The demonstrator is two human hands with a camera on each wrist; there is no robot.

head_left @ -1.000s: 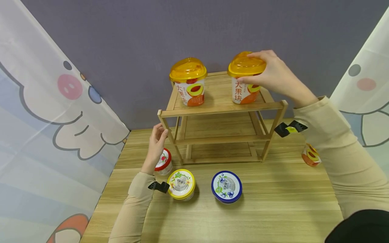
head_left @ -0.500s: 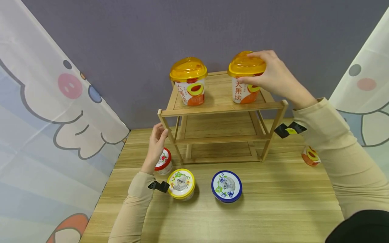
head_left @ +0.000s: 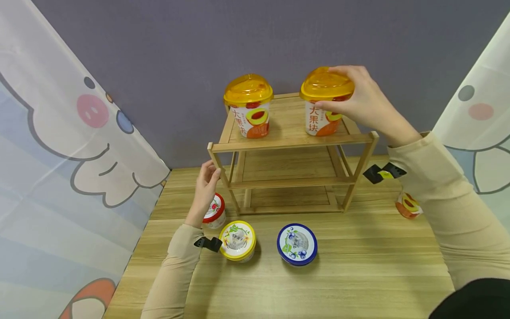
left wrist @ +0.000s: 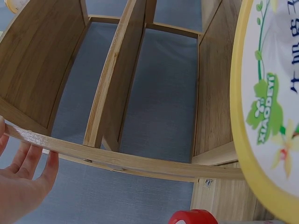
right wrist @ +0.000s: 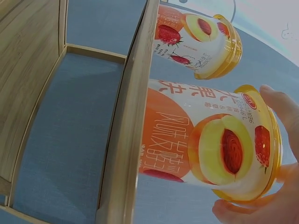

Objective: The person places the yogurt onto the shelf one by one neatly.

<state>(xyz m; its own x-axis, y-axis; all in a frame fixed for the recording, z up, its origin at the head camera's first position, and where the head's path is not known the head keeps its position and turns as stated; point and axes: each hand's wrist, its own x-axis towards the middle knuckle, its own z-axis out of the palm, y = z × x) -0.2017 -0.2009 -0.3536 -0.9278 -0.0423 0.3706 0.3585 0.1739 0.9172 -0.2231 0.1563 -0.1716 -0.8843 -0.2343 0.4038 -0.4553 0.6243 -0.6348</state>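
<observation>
My right hand (head_left: 368, 102) holds a yogurt cup (head_left: 318, 120) with a domed orange-yellow lid, thumb and fingers around the lid end. The cup stands upright at the right of the wooden rack's (head_left: 292, 144) top shelf. A matching yogurt cup (head_left: 255, 122) stands at the left of that shelf. Lower down, my left hand (head_left: 204, 190) grips the rack's left front post (left wrist: 140, 162); in the left wrist view the fingertips lie against the wood. Below this hand, partly hidden by it, sits a red-lidded tub (head_left: 217, 212).
On the table before the rack are a yellow-lidded tub (head_left: 237, 241) and a blue-lidded tub (head_left: 296, 244). Another cup with peach pictures (head_left: 408, 204) is at the right, partly covered by my right sleeve. A grey wall (head_left: 191, 44) rises behind; printed curtains (head_left: 99, 146) hang at both sides.
My right hand has shifted very slightly to the right at the cup's lid. The left hand, the rack and the other tubs stay as they were.
</observation>
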